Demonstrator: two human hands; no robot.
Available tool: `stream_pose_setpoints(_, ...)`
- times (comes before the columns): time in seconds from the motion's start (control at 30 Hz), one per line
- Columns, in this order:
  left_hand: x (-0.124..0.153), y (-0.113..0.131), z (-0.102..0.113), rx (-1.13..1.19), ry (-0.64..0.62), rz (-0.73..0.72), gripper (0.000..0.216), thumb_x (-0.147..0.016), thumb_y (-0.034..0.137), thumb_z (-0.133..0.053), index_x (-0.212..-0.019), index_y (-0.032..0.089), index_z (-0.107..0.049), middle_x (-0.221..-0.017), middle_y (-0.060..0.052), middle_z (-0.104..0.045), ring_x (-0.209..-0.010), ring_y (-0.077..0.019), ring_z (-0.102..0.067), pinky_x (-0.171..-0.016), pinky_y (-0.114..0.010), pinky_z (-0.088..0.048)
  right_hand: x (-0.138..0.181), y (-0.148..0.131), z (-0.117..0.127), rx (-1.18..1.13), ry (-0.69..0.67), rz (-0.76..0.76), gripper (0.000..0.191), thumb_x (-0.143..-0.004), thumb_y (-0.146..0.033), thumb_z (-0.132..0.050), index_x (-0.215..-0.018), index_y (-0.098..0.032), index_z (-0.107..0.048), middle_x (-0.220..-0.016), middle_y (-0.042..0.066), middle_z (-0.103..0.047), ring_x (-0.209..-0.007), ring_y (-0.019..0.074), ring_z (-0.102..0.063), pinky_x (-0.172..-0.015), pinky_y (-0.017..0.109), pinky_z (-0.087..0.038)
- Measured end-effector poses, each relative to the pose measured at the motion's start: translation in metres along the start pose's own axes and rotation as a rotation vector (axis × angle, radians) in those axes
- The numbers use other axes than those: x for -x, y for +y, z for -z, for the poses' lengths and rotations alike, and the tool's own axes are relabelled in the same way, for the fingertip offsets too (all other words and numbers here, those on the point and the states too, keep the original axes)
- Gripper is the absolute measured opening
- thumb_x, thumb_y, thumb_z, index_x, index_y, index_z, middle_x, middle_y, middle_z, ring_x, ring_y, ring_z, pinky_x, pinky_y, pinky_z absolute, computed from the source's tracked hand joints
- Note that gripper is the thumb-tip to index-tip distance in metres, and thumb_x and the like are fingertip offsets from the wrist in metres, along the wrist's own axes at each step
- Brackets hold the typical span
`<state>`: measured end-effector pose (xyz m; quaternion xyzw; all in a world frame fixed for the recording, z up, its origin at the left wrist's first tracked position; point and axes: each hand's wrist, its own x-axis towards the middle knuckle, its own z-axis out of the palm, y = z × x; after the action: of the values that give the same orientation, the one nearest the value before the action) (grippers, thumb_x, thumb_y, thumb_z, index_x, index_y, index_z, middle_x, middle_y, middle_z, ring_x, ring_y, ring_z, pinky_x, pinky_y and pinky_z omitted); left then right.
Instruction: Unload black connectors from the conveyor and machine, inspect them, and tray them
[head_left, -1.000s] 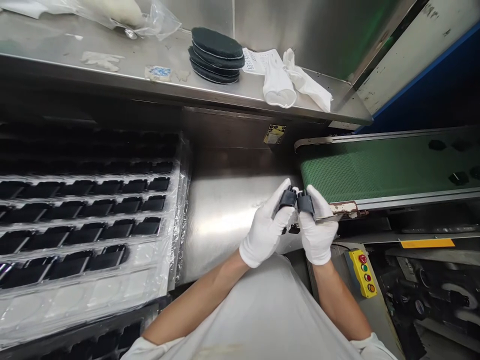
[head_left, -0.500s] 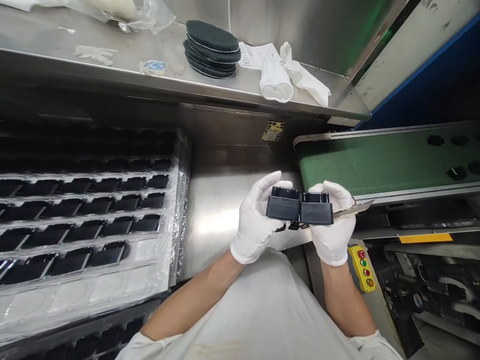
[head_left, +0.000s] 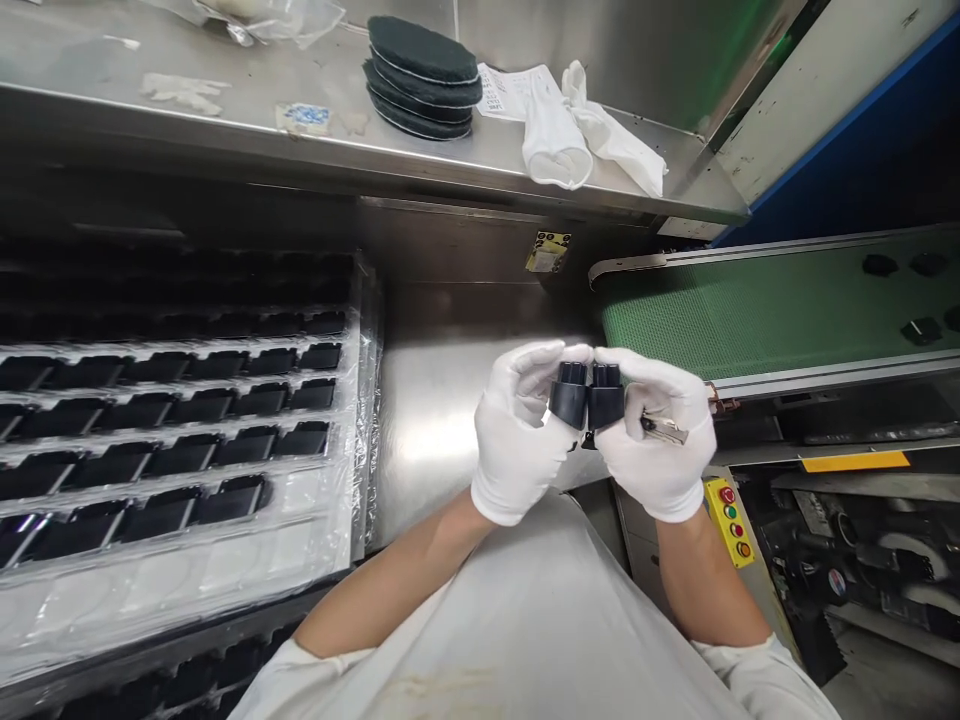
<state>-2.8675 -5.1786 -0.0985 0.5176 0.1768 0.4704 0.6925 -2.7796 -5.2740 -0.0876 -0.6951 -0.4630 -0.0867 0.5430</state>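
My left hand (head_left: 517,440), in a white glove, has its fingers closed round a black plastic housing (head_left: 568,397). A second black plastic housing (head_left: 606,400) is in my right hand (head_left: 660,440), also gloved in white. The two housings are side by side, nearly touching, with their ribbed ends pointing away from me. Tucked in the palm of my right hand is a slim metal tool (head_left: 664,428); the fingers hide part of it, and its kind is unclear. Both hands are above the steel worktop (head_left: 427,400).
Trays of black parts (head_left: 180,455) in clear plastic lie at the left. A green conveyor belt (head_left: 750,310) carries several black pieces at the right. Dark round pads (head_left: 424,80) and white gloves (head_left: 555,140) lie on the shelf. A yellow button box (head_left: 731,520) stands near my right arm.
Both housings have turned, showing narrower sides. The right hand has rolled inward, so the metal tool no longer points out to the right. The view has shifted slightly.
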Motion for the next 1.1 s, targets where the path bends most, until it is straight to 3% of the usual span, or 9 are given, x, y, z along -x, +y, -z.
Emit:
stream_pose_setpoints(0.07,0.002,0.0,-0.001,-0.011,0.024,-0.019,0.034,-0.085,0.021,-0.083,-0.106,0.021,-0.057,-0.112,-0.008,-0.078,-0.113,-0.0258,-0.075,-0.1,-0.043,-0.062,0.002,0.002,-0.003,-0.016,-0.012,-0.001,0.04,-0.083,-0.014,-0.075,-0.115,-0.031,-0.059,-0.13,0.006,-0.073,-0.069,0.0169,-0.071,-0.067,0.042,-0.068)
stream_pose_setpoints(0.2,0.003,-0.005,0.001,0.064,0.009,-0.038,0.036,-0.083,0.014,-0.082,-0.101,0.022,-0.053,-0.112,-0.008,-0.079,-0.113,-0.025,-0.075,-0.097,-0.042,-0.063,0.004,0.001,-0.01,-0.151,0.023,-0.005,0.038,-0.084,-0.014,-0.076,-0.113,-0.03,-0.059,-0.123,0.006,-0.076,-0.108,0.0277,-0.076,-0.093,0.053,-0.067)
stream_pose_setpoints(0.33,0.004,-0.007,0.002,0.074,0.005,-0.06,0.034,-0.085,0.013,-0.08,-0.099,0.022,-0.05,-0.111,-0.009,-0.079,-0.113,-0.0244,-0.075,-0.096,-0.041,-0.063,0.004,0.0,-0.012,-0.208,0.022,0.018,0.038,-0.085,-0.013,-0.078,-0.114,-0.03,-0.06,-0.123,0.007,-0.076,-0.118,0.0279,-0.073,-0.103,0.056,-0.062)
stream_pose_setpoints(0.57,0.007,-0.006,0.003,0.012,0.016,-0.068,0.034,-0.087,0.024,-0.081,-0.094,0.023,-0.048,-0.109,-0.01,-0.078,-0.111,-0.0264,-0.076,-0.094,-0.04,-0.062,0.006,-0.003,-0.013,-0.147,0.053,0.029,0.028,-0.087,-0.018,-0.076,-0.108,-0.028,-0.06,-0.121,0.009,-0.076,-0.113,0.0266,-0.075,-0.097,0.049,-0.065)
stream_pose_setpoints(0.7,-0.001,-0.007,0.011,0.095,-0.05,0.093,0.021,-0.09,0.029,-0.075,-0.101,0.021,-0.059,-0.114,-0.009,-0.076,-0.112,-0.0259,-0.074,-0.088,-0.037,-0.061,0.0,0.001,-0.016,-0.185,0.112,-0.176,0.02,-0.087,-0.026,-0.073,-0.104,-0.025,-0.063,-0.107,0.007,-0.077,-0.097,0.023,-0.076,-0.079,0.037,-0.065)
stream_pose_setpoints(0.83,-0.02,-0.018,0.026,0.167,-0.169,0.456,0.033,-0.096,0.048,-0.063,-0.104,0.016,-0.071,-0.093,-0.009,-0.073,-0.071,-0.0171,-0.067,-0.061,-0.03,-0.052,-0.007,0.03,-0.013,-0.483,-0.193,-0.661,0.014,-0.086,-0.031,-0.064,-0.095,-0.02,-0.067,-0.078,0.0,-0.068,-0.046,0.0078,-0.047,-0.04,0.022,-0.038)
stream_pose_setpoints(0.9,-0.028,-0.028,0.038,0.214,-0.241,0.653,0.051,-0.092,0.065,-0.062,-0.096,0.015,-0.072,-0.082,-0.008,-0.07,-0.057,-0.013,-0.057,-0.051,-0.027,-0.043,-0.005,0.051,-0.011,-0.711,-0.401,-0.895,0.023,-0.085,-0.036,-0.059,-0.094,-0.017,-0.068,-0.072,0.0,-0.067,-0.037,0.0039,-0.026,-0.034,0.021,-0.02)
stream_pose_setpoints(1.0,-0.029,-0.043,0.061,0.33,-0.366,0.88,0.069,-0.081,0.083,-0.062,-0.091,0.016,-0.074,-0.087,-0.009,-0.072,-0.046,-0.0083,-0.045,-0.041,-0.025,-0.028,0.006,0.078,-0.006,-0.91,-0.644,-1.091,0.04,-0.08,-0.045,-0.058,-0.105,-0.016,-0.068,-0.072,0.003,-0.071,-0.034,0.0031,-0.019,-0.032,0.02,-0.012)
stream_pose_setpoints(1.1,-0.018,-0.049,0.075,0.359,-0.486,0.903,0.054,-0.073,0.064,-0.083,-0.098,0.017,-0.076,-0.092,-0.008,-0.072,-0.046,-0.0058,-0.043,-0.041,-0.023,-0.022,0.019,0.094,-0.002,-0.973,-0.795,-1.139,0.047,-0.076,-0.049,-0.065,-0.11,-0.016,-0.068,-0.074,0.004,-0.074,-0.033,0.0031,-0.023,-0.031,0.019,-0.012)
